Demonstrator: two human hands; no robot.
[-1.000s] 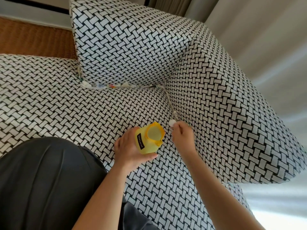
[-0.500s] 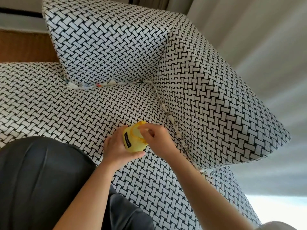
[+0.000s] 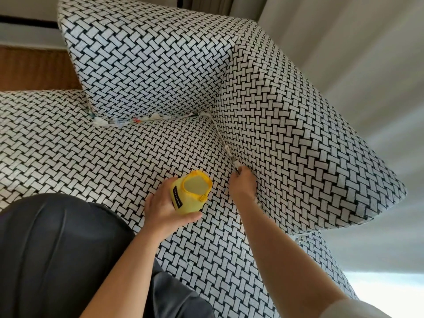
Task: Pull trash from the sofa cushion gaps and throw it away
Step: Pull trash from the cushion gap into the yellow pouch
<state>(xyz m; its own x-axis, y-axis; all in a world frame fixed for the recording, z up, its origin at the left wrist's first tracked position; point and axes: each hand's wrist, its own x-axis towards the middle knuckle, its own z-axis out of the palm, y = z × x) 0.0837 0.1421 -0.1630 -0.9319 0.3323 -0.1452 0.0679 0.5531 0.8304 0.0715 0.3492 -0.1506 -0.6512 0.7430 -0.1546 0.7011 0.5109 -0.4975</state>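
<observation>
A small yellow pouch (image 3: pixel 191 198) with its mouth open upward sits in my left hand (image 3: pixel 160 208), which grips it just above the woven black-and-white seat cushion (image 3: pixel 91 154). To its right, my right hand (image 3: pixel 242 185) reaches into the gap between the seat and the side cushion (image 3: pixel 298 134). Its fingertips pinch a small scrap of trash (image 3: pixel 238 169) there, which is slightly blurred. More pale scraps (image 3: pixel 227 149) lie higher in that same gap. White and coloured wrappers (image 3: pixel 128 121) line the gap under the back cushion (image 3: pixel 149 65).
My dark-trousered leg (image 3: pixel 57 249) rests on the seat at lower left. Pale curtains (image 3: pixel 344 53) hang behind the side cushion. A brown woven surface (image 3: pixel 34 67) shows at the far left beyond the sofa.
My right hand carried a white scrap from the side gap to the pouch mouth, then returned to the gap slightly higher up. The left hand kept holding the pouch.
</observation>
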